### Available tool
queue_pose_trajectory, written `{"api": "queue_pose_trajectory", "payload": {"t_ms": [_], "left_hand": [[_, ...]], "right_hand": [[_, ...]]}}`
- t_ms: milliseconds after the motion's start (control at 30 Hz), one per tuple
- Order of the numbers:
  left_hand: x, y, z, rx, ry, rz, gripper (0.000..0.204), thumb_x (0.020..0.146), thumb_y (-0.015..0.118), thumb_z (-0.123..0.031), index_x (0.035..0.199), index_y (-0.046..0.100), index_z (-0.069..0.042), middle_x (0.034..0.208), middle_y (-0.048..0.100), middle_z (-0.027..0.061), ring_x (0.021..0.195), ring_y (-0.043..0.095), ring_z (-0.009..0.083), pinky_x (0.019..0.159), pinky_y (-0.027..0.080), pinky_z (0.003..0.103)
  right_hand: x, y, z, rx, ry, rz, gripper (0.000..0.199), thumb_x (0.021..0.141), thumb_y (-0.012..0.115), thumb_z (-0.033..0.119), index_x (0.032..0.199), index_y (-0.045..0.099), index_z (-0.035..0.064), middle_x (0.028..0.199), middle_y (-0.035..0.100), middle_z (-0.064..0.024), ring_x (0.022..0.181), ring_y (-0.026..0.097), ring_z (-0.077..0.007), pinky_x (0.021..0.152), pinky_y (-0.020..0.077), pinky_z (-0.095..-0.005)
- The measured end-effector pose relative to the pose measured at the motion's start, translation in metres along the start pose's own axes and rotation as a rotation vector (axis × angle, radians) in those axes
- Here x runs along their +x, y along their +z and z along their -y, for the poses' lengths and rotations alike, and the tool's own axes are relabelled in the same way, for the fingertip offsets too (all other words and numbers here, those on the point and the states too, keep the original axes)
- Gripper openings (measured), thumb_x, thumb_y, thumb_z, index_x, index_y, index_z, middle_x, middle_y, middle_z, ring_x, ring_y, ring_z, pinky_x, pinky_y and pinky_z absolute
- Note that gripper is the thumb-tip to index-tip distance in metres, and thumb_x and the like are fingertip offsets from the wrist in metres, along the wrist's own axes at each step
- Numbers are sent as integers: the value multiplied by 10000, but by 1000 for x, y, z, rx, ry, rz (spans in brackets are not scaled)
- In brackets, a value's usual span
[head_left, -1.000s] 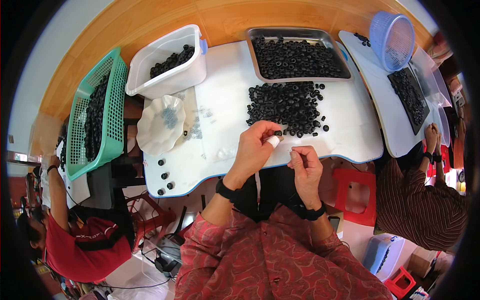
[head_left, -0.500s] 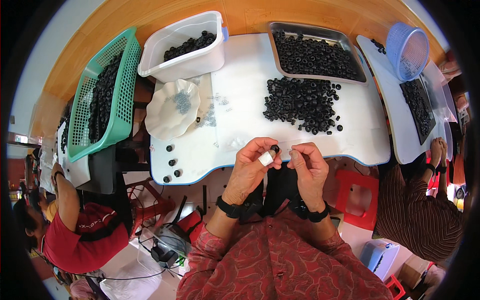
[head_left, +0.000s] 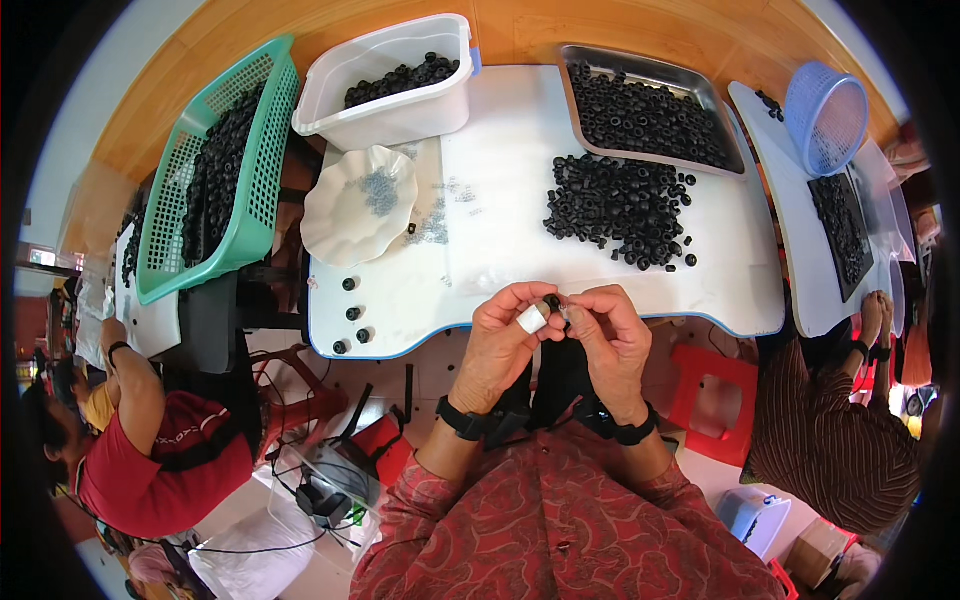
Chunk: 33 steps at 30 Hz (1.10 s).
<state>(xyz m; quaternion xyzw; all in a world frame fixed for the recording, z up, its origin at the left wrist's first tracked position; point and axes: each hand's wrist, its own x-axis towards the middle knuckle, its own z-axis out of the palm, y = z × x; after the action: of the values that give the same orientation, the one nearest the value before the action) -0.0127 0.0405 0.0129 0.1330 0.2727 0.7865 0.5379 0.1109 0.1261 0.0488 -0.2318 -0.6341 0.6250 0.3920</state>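
Black ring (head_left: 551,301) pinched between left hand (head_left: 505,335) and right hand (head_left: 612,335), seemingly.

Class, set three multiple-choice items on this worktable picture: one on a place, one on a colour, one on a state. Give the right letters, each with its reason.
1. Where does the loose pile of black rings lie?
A. on the white table
B. in the blue basket
C. on the floor

2. What colour is the long basket at the left?
A. red
B. green
C. yellow

3. How are the left hand and right hand placed?
A. far apart
B. flat on the table
C. together, pinching one small black ring

Answers: 1 A, the pile rests on the white table. 2 B, its mesh is green. 3 C, the fingertips meet around the ring.
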Motion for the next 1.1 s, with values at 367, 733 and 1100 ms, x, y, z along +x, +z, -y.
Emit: {"api": "queue_pose_trajectory", "payload": {"t_ms": [367,733,1100], "left_hand": [[-5,4,-2,95,21,-51,260,938,627,-25,1194,625,22,954,662,72,851,662,161,768,556,314],[-10,0,-7,194,54,-47,239,949,593,8,1182,642,36,1017,683,104,857,682,164,771,577,279],[-17,-7,-14,173,-42,-17,255,942,623,-33,1182,636,49,905,646,73,806,642,154,718,554,287]], "right_hand": [[2,0,-2,-82,-29,18,89,926,644,-25,1013,643,-42,990,596,-73,842,666,-124,742,541,-231],[7,-6,-1,-192,10,144,94,897,676,-30,989,660,-18,931,611,-61,823,663,-117,724,541,-242],[13,-9,2,141,412,243,84,888,722,40,940,675,-8,793,672,-28,702,598,-66,637,481,-205]]}}
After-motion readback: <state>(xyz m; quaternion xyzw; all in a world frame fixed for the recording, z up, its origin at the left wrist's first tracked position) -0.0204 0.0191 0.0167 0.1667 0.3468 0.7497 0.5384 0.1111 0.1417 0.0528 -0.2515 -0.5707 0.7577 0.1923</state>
